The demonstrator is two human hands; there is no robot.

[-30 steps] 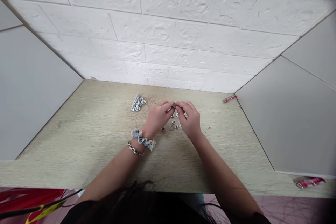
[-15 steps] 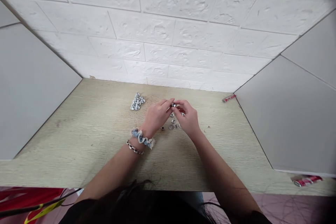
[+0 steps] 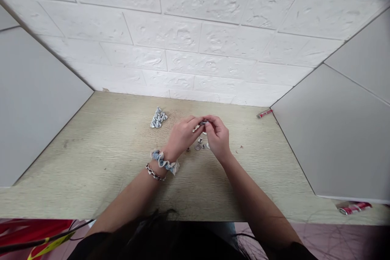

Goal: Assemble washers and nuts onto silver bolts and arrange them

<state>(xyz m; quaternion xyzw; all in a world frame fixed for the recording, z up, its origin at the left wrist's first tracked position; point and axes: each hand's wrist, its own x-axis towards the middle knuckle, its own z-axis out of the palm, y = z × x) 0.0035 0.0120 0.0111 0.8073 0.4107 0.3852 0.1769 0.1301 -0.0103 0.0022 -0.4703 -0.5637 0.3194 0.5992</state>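
Over the middle of the tabletop, my left hand (image 3: 183,135) and my right hand (image 3: 218,138) meet at the fingertips. Both pinch a small silver bolt (image 3: 204,122) between them; fingers cover much of it, so whether a washer or nut is on it cannot be told. Just below lie loose parts: a short bolt (image 3: 200,140), a flat washer (image 3: 198,147) and a small nut-like piece (image 3: 203,146). Other small pieces are partly hidden by my hands. To the left sits a cluster of several silver bolts with washers (image 3: 158,118), standing close together.
A white brick-patterned wall (image 3: 183,61) closes off the back of the pale wooden table (image 3: 106,146). Grey panels rise on the left (image 3: 39,97) and right (image 3: 332,130). One red cylinder (image 3: 264,113) lies at the back right, another (image 3: 355,208) at the front right.
My right fingers have shifted slightly, and the bolt now lies more sideways between both hands. The view has moved a little; the cluster looks the same.
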